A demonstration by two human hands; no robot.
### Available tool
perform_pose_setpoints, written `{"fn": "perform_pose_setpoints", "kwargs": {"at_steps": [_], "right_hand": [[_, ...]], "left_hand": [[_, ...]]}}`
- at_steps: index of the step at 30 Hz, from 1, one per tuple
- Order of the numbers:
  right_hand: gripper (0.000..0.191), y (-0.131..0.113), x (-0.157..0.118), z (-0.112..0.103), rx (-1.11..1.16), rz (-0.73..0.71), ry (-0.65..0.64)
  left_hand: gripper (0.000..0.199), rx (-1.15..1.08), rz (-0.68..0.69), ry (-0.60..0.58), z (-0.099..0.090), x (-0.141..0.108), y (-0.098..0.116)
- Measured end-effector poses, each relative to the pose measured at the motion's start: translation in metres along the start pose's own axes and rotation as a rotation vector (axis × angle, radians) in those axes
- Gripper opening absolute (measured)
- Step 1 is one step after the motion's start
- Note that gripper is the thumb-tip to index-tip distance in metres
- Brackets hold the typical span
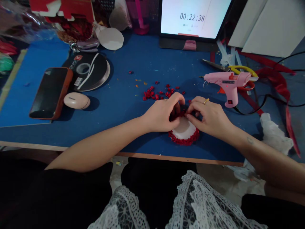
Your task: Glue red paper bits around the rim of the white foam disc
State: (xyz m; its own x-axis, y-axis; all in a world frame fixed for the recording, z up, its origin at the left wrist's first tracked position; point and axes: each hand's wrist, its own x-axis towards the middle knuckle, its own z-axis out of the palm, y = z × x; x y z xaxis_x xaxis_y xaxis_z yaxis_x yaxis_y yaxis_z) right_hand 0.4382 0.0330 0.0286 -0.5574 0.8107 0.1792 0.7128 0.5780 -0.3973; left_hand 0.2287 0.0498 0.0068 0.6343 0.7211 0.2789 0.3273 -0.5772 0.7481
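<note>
A white disc (184, 128) with a ruffled red trim around its rim lies close to the front edge of the table. My left hand (164, 114) curls over its left and far side, thumb on the disc and fingers closed at the rim. From the right, my right hand (206, 113) pinches at the far rim, where its fingertips meet red trim. Just beyond both hands are scattered small red ribbon pieces (150, 93). The far part of the rim is mostly hidden by my fingers.
On the right lie a pink glue gun (230, 82), yellow-handled scissors (219, 65), a black cable and red ribbon (274, 79). Leftward are a phone (50, 92), a pale rounded case (76, 100) and a ribbon spool (83, 68). A tablet (194, 19) showing a timer stands behind.
</note>
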Motion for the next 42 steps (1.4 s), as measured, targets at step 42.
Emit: {"fn": "perform_pose_setpoints", "kwargs": {"at_steps": [42], "right_hand": [[0.003,0.0041,-0.0003,0.0035,0.019,-0.008,0.052]], "left_hand": [[0.035,0.025,0.006,0.002,0.0004,-0.0009,-0.0005]]}}
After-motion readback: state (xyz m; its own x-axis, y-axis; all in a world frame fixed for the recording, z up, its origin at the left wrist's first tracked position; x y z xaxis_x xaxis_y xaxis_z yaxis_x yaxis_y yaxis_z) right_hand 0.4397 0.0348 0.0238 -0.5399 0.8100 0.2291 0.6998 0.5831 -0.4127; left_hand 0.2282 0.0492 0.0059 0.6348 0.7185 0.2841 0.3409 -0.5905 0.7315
